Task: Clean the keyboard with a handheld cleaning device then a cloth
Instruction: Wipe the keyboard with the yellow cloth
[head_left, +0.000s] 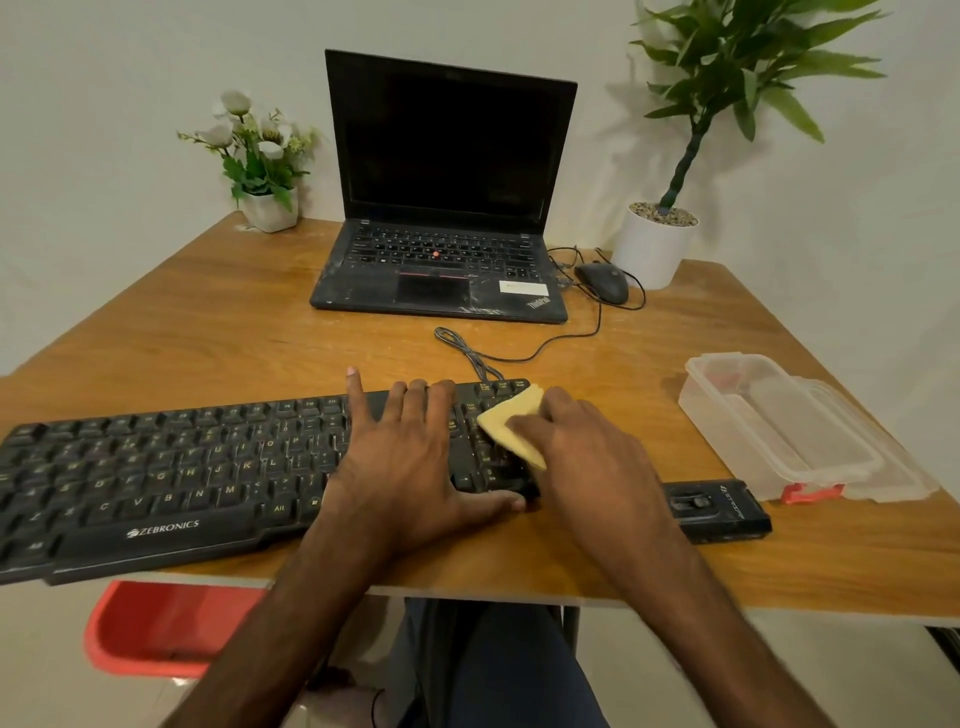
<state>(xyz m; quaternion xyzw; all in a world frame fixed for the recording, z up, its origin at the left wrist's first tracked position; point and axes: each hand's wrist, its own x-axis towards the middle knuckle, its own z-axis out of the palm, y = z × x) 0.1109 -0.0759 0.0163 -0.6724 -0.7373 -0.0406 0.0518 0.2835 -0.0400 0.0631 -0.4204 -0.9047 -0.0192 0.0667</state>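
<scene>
A black Zebronics keyboard (171, 467) lies along the table's near edge, reaching past the left border of the view. My left hand (410, 457) rests flat on its right-middle keys, fingers spread and thumb at the front edge. My right hand (587, 447) presses a folded yellow cloth (511, 423) onto the number pad at the keyboard's right end, fingers curled over the cloth. A black handheld cleaning device (717, 512) lies on the table just right of my right wrist.
An open black laptop (447, 208) stands at the back centre, with a wired mouse (602, 283) to its right. A clear plastic box (779, 426) sits at the right. Two potted plants (265, 156) (660, 239) stand at the back corners. A red stool (156, 629) is below the table.
</scene>
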